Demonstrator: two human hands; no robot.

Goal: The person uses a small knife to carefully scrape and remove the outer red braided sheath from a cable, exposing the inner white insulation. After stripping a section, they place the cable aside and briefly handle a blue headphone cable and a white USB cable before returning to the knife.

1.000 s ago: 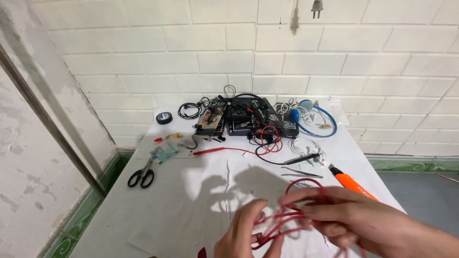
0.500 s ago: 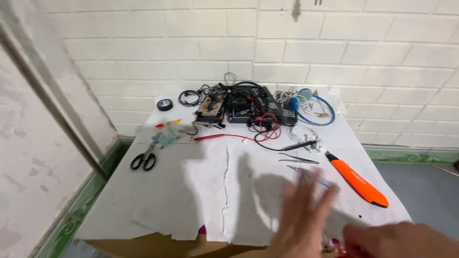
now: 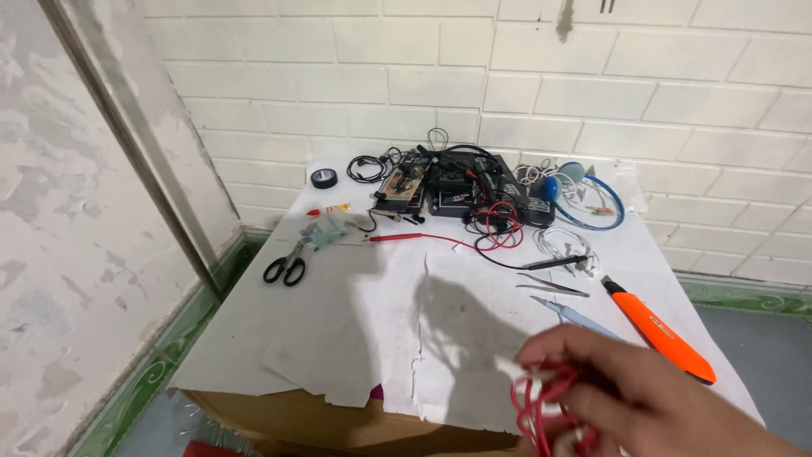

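The right hand [image 3: 651, 398] comes in from the lower right, blurred, raised above the near right corner of the table [image 3: 338, 338], its fingers curled closed around a loose bundle of red wire [image 3: 541, 406] with white ends; the bundle hangs in front of the palm, off the surface. The left hand is out of view. An orange utility knife [image 3: 660, 327] lies along the right edge, just beyond the hand, with tweezers [image 3: 550, 283] and a blue-handled tool [image 3: 575, 315] beside it. Black-handled scissors [image 3: 285, 267] rest near the left edge. At the far edge sit a roll of black tape [image 3: 324, 178] and a heap of electronic boxes and cables [image 3: 461, 190]. No container shows on the paper-covered top.
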